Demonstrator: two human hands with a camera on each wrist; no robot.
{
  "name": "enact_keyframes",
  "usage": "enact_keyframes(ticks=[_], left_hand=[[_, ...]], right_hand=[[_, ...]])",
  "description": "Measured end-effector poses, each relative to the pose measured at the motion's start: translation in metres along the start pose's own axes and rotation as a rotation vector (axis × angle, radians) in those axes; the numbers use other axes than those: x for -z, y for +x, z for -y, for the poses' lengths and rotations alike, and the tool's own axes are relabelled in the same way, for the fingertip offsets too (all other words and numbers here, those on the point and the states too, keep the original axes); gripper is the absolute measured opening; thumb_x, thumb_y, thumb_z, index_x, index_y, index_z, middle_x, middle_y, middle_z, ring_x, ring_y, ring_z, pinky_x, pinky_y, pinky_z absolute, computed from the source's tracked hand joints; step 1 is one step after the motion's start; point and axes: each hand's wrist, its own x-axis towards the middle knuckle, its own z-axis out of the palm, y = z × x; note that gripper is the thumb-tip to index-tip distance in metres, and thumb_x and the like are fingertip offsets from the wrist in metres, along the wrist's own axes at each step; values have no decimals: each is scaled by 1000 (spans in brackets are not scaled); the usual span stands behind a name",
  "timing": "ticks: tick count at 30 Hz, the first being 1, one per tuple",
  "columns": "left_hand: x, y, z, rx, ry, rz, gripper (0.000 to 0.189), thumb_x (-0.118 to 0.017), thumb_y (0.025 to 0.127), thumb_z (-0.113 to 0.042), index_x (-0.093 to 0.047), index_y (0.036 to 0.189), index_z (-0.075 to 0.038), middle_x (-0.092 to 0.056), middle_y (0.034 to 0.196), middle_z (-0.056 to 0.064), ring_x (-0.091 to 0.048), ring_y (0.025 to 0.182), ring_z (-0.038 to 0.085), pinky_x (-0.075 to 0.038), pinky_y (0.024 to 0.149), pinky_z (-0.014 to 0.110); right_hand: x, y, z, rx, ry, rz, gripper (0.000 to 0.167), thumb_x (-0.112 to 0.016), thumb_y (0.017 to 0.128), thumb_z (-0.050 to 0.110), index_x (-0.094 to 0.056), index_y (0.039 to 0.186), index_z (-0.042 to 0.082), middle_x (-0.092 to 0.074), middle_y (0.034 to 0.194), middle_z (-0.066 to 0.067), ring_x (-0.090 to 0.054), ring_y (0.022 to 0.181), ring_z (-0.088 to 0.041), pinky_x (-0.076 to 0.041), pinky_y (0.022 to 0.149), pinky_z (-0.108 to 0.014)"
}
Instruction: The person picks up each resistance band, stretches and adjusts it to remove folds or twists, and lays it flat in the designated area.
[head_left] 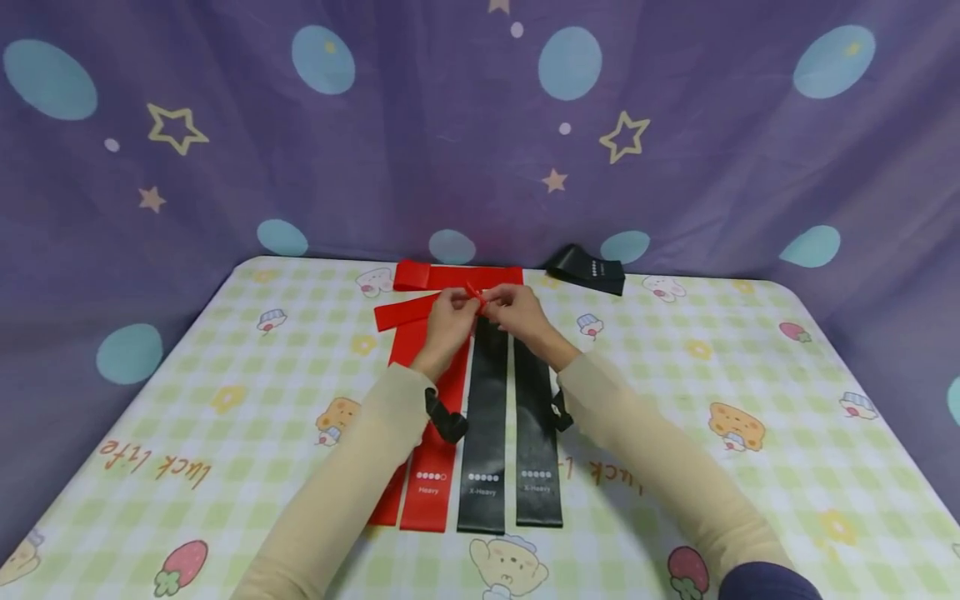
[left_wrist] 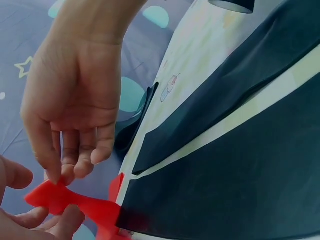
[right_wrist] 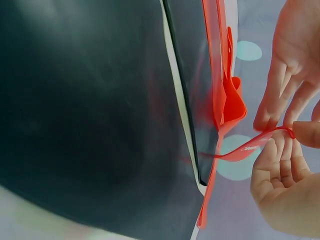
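Observation:
Near the back of the table, my left hand and right hand come together over a twist of red resistance band. The fingertips of both hands pinch it, and in the left wrist view the red band is bunched between them. White lettering shows on the red band in the right wrist view. Beneath the hands, two red bands lie lengthwise, one marked Heavy. Beside them run two black X-Heavy bands, one in the middle and one on the right.
Another red band lies crosswise along the back edge, with a red strip slanting in front of it. A folded black band sits at the back right. The patterned tablecloth meets a purple curtain behind.

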Motion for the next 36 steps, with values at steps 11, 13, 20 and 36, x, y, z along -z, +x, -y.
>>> enact_keyframes(ticks=[11,13,20,36], left_hand=[[4,-1,7,-7,-29,-18,33,-56,94,-14,-52,123,2,-64,106,17,-54,77,17,-51,72,21],[4,-1,8,-19,-25,-6,31,-56,94,-13,-54,122,0,-65,107,16,-56,79,19,-53,75,25],[4,-2,6,-55,-18,39,29,-52,93,-7,-57,120,1,-64,111,20,-61,92,37,-54,88,45],[6,-4,-21,-121,-5,-46,31,-54,88,-4,-56,117,4,-61,112,21,-57,99,28,-52,84,38]], right_hand=[[-5,-13,0,56,-1,113,24,-58,86,4,-68,107,-2,-69,88,-11,-56,69,-11,-50,61,-20],[-3,-13,0,45,-8,121,24,-57,87,4,-68,107,-1,-69,90,-11,-57,72,-13,-51,63,-22],[7,-14,1,8,27,60,22,-56,89,5,-66,106,-4,-67,96,-18,-62,84,-35,-52,64,-24],[2,-23,-2,-386,773,211,44,-38,102,21,-43,138,-5,-51,138,-22,-57,120,-29,-42,105,-36]])
